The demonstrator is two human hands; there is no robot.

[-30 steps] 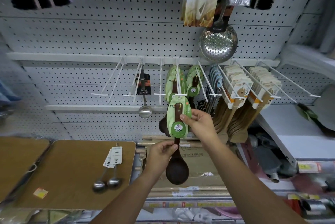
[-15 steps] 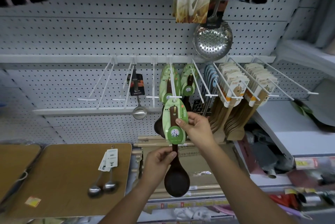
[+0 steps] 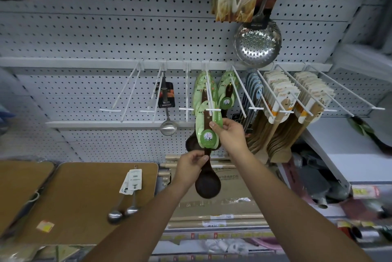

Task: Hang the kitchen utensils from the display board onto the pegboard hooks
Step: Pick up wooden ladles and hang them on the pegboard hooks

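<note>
I hold a dark wooden spoon point(image 3: 207, 183) with a green card sleeve point(image 3: 206, 129) up at the tip of a white pegboard hook point(image 3: 211, 103). My right hand point(image 3: 231, 134) pinches the card's right edge. Lower down, my left hand point(image 3: 192, 165) grips the spoon's handle just above the bowl. The card's top touches the hook's crossbar. More green-carded spoons point(image 3: 203, 90) hang further back on that hook. Two steel ladles with white tags point(image 3: 127, 198) lie on the brown display board point(image 3: 80, 204) to the left.
Bare white hooks point(image 3: 127, 90) stick out left of centre; one carries a small steel ladle point(image 3: 167, 113). To the right hang wooden spatulas point(image 3: 282, 113) in cream cards. A perforated skimmer point(image 3: 257, 42) hangs above. A cardboard box point(image 3: 233, 194) lies under my hands.
The spoon's card has risen to the hook's tip from slightly below it. Both hands kept their grips and moved up with it. The view shifted a little.
</note>
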